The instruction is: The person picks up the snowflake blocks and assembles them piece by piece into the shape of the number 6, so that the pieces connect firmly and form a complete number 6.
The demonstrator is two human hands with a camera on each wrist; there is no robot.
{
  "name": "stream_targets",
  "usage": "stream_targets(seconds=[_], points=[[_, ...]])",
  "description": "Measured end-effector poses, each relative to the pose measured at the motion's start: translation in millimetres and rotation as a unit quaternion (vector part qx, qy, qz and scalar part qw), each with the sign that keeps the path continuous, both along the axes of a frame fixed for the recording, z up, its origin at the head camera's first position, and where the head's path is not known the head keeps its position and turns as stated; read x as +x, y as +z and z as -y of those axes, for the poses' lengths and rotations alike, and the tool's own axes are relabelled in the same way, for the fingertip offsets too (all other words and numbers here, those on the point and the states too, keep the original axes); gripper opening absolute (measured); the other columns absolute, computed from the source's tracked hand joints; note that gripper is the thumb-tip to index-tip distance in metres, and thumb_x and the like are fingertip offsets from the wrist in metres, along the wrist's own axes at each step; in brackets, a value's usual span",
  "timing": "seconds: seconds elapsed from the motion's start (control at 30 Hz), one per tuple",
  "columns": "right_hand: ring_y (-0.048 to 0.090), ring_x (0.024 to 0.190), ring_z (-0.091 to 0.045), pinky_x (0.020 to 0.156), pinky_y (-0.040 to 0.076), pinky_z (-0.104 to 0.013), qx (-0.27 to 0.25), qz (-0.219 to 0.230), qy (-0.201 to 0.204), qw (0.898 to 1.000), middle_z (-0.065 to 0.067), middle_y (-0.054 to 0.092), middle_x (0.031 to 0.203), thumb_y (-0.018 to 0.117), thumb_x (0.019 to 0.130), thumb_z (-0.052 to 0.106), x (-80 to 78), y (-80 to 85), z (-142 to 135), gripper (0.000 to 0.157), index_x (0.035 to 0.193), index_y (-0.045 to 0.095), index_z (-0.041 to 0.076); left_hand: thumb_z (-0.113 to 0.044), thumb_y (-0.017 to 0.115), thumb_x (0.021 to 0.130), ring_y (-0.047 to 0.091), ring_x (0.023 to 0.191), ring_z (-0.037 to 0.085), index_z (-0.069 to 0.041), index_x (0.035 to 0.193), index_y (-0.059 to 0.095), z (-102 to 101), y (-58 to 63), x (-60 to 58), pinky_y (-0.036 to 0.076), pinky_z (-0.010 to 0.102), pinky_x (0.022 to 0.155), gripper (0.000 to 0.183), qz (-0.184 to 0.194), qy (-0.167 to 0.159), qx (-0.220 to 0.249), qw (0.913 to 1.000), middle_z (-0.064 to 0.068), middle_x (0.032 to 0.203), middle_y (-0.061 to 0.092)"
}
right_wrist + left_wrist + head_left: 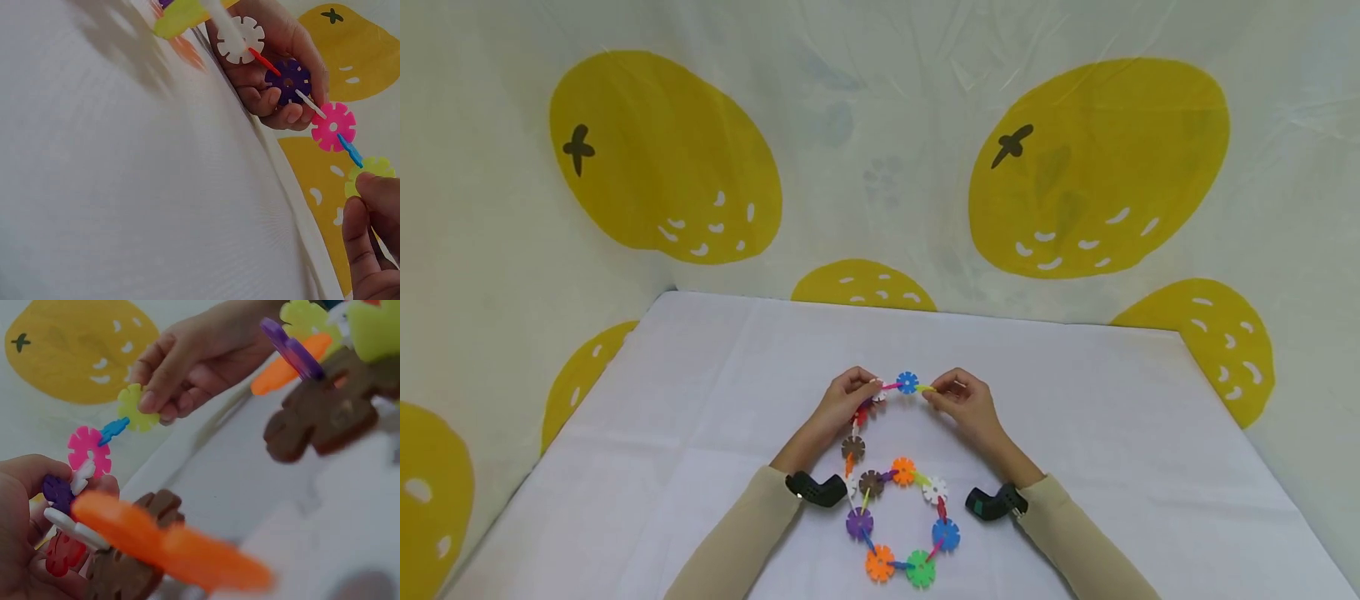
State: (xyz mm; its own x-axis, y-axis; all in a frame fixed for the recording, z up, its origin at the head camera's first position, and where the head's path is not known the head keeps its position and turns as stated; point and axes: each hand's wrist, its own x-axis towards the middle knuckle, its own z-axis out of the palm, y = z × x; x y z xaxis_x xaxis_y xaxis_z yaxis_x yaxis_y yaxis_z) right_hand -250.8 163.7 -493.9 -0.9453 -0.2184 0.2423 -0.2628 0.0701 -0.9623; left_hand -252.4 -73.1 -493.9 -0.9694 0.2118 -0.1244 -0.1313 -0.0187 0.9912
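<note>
Notched plastic discs, slotted edge to edge, make a long colourful chain. My left hand (pixel 841 404) grips the chain around a purple disc (pixel 278 83), beside a white disc (pixel 82 475) set edge-on. From there a pink disc (pixel 344 117) and a blue disc (pixel 903 378) lead across to a yellow disc (pixel 129 401). My right hand (pixel 966 407) pinches that yellow end disc between thumb and fingers. Below the left hand the chain runs down past a brown disc (pixel 853 442) and an orange disc (pixel 134 534).
On the white table (pixel 700 433) the rest of the chain curls into a ring, with a green disc (pixel 914 576) and a purple disc (pixel 853 517) among its links. A curtain (pixel 880 108) printed with yellow fruit hangs behind the table. Both wrists wear black cameras.
</note>
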Motion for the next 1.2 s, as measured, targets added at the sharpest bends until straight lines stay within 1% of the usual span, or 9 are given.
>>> stream_targets(seconds=[0.23,0.37,0.47,0.6,0.67,0.77,0.87,0.97,1.2], points=[[0.066,0.078,-0.011,0.068,0.056,-0.024,-0.016,0.013,-0.011,1.000,-0.007,0.065,0.088,0.072,0.083,-0.005,-3.5,-3.2,-2.7,0.016,0.093,0.061,-0.010,-0.022,0.060,0.097,0.058,0.070,0.012,-0.004,0.102,0.058,-3.6,1.3,2.1,0.042,0.019,0.058,0.018,-0.009,-0.005,-0.038,0.9992,0.002,0.083,0.062],[0.064,0.077,-0.011,0.068,0.056,-0.023,-0.008,0.005,0.010,1.000,-0.013,0.066,0.090,0.070,0.084,-0.009,-3.1,0.2,-2.2,0.012,0.093,0.063,-0.012,-0.028,0.057,0.099,0.064,0.082,0.015,-0.007,0.114,0.063,-4.8,2.4,1.5,0.050,0.023,0.075,0.026,-0.013,-0.013,-0.055,0.9983,0.004,0.102,0.065],[0.062,0.074,-0.012,0.067,0.055,-0.022,-0.002,-0.014,0.032,0.999,-0.025,0.064,0.090,0.068,0.084,-0.012,-0.1,7.7,0.2,0.010,0.092,0.063,-0.015,-0.033,0.056,0.099,0.063,0.096,0.016,-0.010,0.122,0.065,-5.4,3.1,0.9,0.049,0.027,0.089,0.034,-0.029,-0.021,-0.077,0.9964,0.005,0.116,0.065],[0.062,0.069,-0.014,0.067,0.055,-0.022,0.003,-0.026,0.044,0.999,-0.033,0.062,0.088,0.067,0.083,-0.014,5.0,20.5,3.7,0.010,0.091,0.062,-0.018,-0.035,0.062,0.095,0.056,0.101,0.016,-0.012,0.118,0.068,-6.5,2.7,0.4,0.045,0.030,0.088,0.033,-0.055,-0.017,-0.116,0.9916,0.003,0.115,0.066],[0.062,0.069,-0.014,0.068,0.055,-0.022,0.005,-0.025,0.042,0.999,-0.032,0.062,0.088,0.068,0.083,-0.013,6.9,24.9,4.6,0.011,0.091,0.062,-0.018,-0.033,0.067,0.092,0.055,0.102,0.018,-0.013,0.117,0.069,-7.5,2.2,-0.3,0.045,0.033,0.091,0.032,-0.063,-0.019,-0.126,0.9898,0.003,0.113,0.066],[0.063,0.069,-0.015,0.069,0.055,-0.022,0.016,-0.023,0.037,0.999,-0.030,0.064,0.088,0.069,0.083,-0.012,7.5,26.4,4.1,0.011,0.091,0.063,-0.017,-0.031,0.072,0.089,0.054,0.112,0.020,-0.017,0.122,0.068,-9.7,1.3,-1.3,0.043,0.039,0.100,0.036,-0.079,-0.033,-0.137,0.9868,0.001,0.120,0.065],[0.063,0.069,-0.016,0.069,0.055,-0.021,0.024,-0.018,0.037,0.999,-0.028,0.065,0.089,0.069,0.083,-0.010,7.3,24.9,2.6,0.011,0.092,0.064,-0.015,-0.030,0.076,0.086,0.052,0.122,0.022,-0.020,0.124,0.067,-11.5,-0.2,-1.9,0.040,0.044,0.106,0.040,-0.085,-0.038,-0.144,0.9851,0.000,0.127,0.063],[0.063,0.067,-0.017,0.068,0.055,-0.022,0.027,-0.015,0.043,0.999,-0.027,0.065,0.089,0.070,0.084,-0.009,5.8,20.9,1.5,0.011,0.093,0.065,-0.014,-0.030,0.077,0.085,0.051,0.125,0.023,-0.020,0.123,0.069,-12.6,-1.2,-1.8,0.038,0.047,0.107,0.040,-0.088,-0.030,-0.149,0.9845,0.000,0.128,0.063],[0.063,0.063,-0.011,0.064,0.053,-0.022,0.047,-0.010,0.032,0.998,-0.017,0.070,0.085,0.075,0.083,0.001,-4.5,-0.9,-0.2,0.012,0.091,0.069,-0.006,-0.024,0.080,0.082,0.057,0.116,0.021,-0.016,0.115,0.073,-12.9,-2.9,-1.8,0.040,0.045,0.104,0.036,-0.124,-0.010,-0.144,0.9818,0.000,0.116,0.069]])
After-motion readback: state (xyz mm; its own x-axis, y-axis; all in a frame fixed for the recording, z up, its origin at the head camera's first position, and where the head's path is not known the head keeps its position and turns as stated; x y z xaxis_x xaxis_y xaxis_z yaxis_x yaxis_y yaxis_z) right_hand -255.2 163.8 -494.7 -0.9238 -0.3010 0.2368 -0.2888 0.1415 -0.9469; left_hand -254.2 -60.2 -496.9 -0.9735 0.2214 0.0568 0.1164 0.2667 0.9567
